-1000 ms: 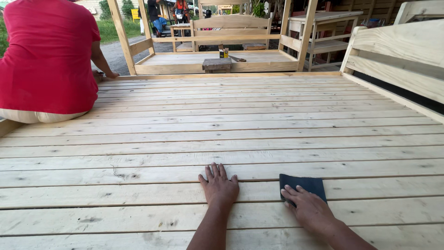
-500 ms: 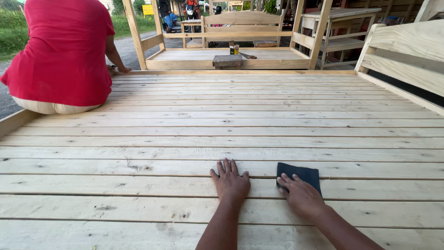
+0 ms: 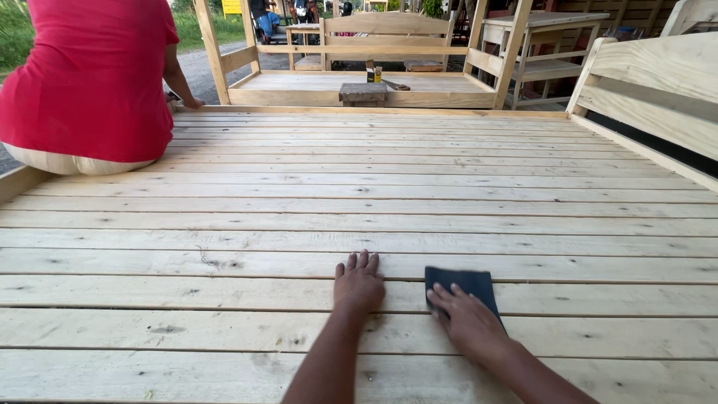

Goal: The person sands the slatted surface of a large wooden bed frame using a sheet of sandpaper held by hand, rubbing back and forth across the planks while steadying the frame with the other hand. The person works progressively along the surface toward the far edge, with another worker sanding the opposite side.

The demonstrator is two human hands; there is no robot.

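Note:
A wide platform of pale wooden slats point(image 3: 374, 202) fills the view. My left hand point(image 3: 359, 282) lies flat on a plank near the front, fingers together, holding nothing. Just to its right, my right hand point(image 3: 465, 319) presses palm-down on a dark blue-black sheet of sandpaper point(image 3: 464, 283) that lies on the same plank. The sheet's far half shows beyond my fingers; the rest is hidden under the hand.
A person in a red shirt point(image 3: 90, 82) sits on the platform's far left edge, back turned. A wooden side rail point(image 3: 658, 75) runs along the right. Beyond the far edge stand a wooden bench frame point(image 3: 359, 60), a small block point(image 3: 363, 92) and more unfinished furniture.
Both hands and the sandpaper have held nearly the same spot on the plank; the view has shifted and tilted a little, bringing the far furniture closer to the top.

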